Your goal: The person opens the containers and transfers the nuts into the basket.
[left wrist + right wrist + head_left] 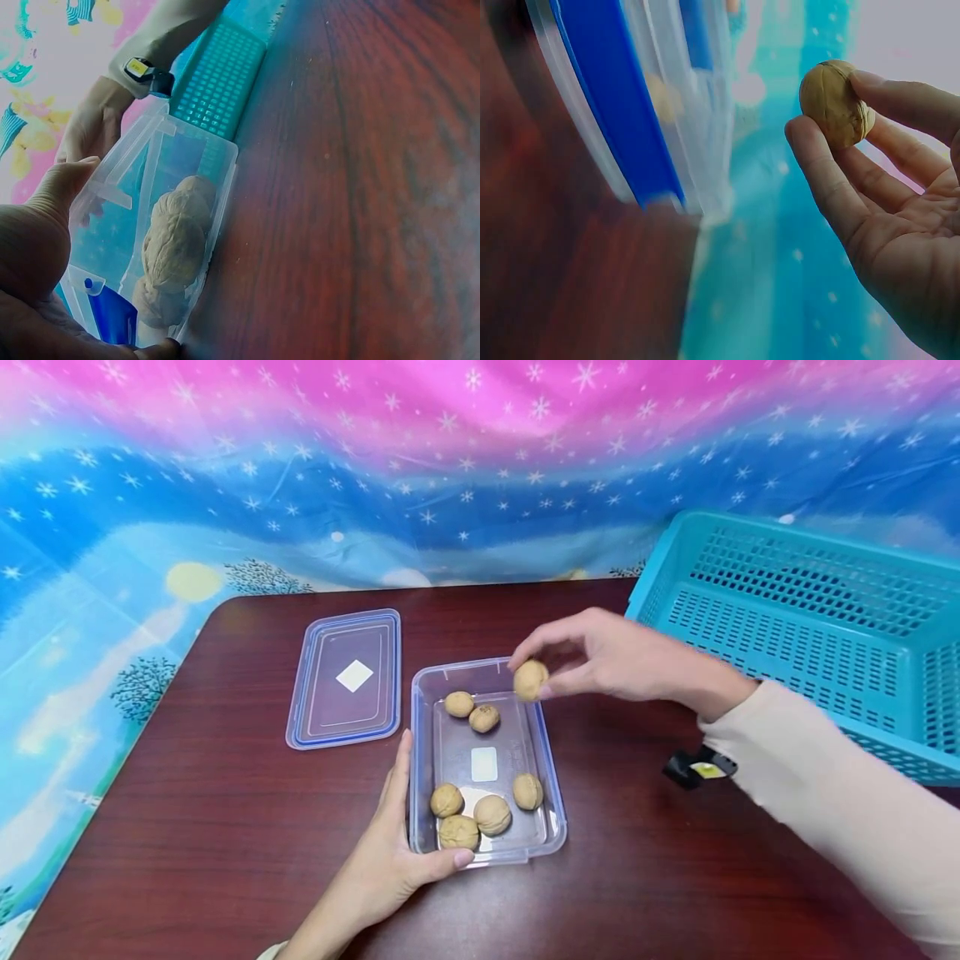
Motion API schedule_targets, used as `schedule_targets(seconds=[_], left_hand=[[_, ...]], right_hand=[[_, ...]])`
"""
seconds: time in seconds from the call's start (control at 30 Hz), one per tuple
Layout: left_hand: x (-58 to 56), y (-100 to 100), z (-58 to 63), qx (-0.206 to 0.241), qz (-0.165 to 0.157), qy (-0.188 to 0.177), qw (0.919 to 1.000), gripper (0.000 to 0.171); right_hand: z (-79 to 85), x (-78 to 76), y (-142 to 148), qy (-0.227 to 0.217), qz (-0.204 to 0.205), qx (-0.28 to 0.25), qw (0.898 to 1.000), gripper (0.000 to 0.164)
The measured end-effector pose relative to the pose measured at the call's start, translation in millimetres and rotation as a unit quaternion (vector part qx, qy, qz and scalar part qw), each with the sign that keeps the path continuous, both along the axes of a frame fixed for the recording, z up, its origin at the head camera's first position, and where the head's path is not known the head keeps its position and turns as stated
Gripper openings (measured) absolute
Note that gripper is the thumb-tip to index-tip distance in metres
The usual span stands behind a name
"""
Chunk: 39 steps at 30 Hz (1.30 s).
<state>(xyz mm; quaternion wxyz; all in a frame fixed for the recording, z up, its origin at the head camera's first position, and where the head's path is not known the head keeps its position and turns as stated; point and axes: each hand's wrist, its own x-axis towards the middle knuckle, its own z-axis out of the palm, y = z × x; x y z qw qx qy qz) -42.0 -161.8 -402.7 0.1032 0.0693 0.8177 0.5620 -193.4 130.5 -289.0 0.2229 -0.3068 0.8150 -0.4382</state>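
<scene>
A walnut (531,680) is pinched between the thumb and fingers of my right hand (611,656), above the far right corner of a clear plastic container (551,760). In the right wrist view, the same walnut (834,105) shows its seam between the fingertips. My left hand (393,852) grips the container at its near left corner, thumb over the near rim and fingers along the left wall. Inside, two walnuts (483,718) lie at the far end and several walnuts (492,815) at the near end. The left wrist view shows walnuts (174,247) through the wall.
Left of the container, a clear lid with a blue seal (345,685) lies flat on the dark wooden table (225,810). At the right stands a teal perforated basket (757,618), partly behind my right arm. A patterned cloth (450,468) hangs behind the table.
</scene>
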Motion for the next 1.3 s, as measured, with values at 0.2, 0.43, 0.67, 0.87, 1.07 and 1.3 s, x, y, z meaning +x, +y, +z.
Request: schedule_targets(seconds=[0.2,0.43,0.67,0.87,1.07,1.3], left_hand=[[-0.1,0.2,0.5,-0.001,0.002,-0.004,1.0,0.143],[-1.2,0.8,1.0,-0.001,0.004,-0.005,1.0,0.142],[-2.4,0.9,0.9,-0.014,0.004,-0.001,0.9999,0.141],[-2.0,1.1,0.9,-0.018,0.007,-0.007,0.9998,0.142],[-1.9,1.4,1.4,-0.017,0.009,-0.011,0.9998,0.142],[-2.0,1.5,1.6,-0.023,0.01,-0.012,0.9996,0.142]], right_hand=[[27.7,-7.2,33.4,0.022,-0.068,0.055,0.996,0.028],[41.6,-27.7,78.3,0.045,-0.108,0.104,0.988,0.034],[36.2,-50.7,124.8,0.041,-0.122,0.061,0.99,0.039],[21.6,-74.2,157.0,-0.004,-0.139,0.006,0.99,0.042],[3.6,-93.2,182.0,-0.047,-0.172,0.001,0.984,0.04],[-18.3,-112.1,200.3,-0.119,-0.165,-0.028,0.979,0.038]])
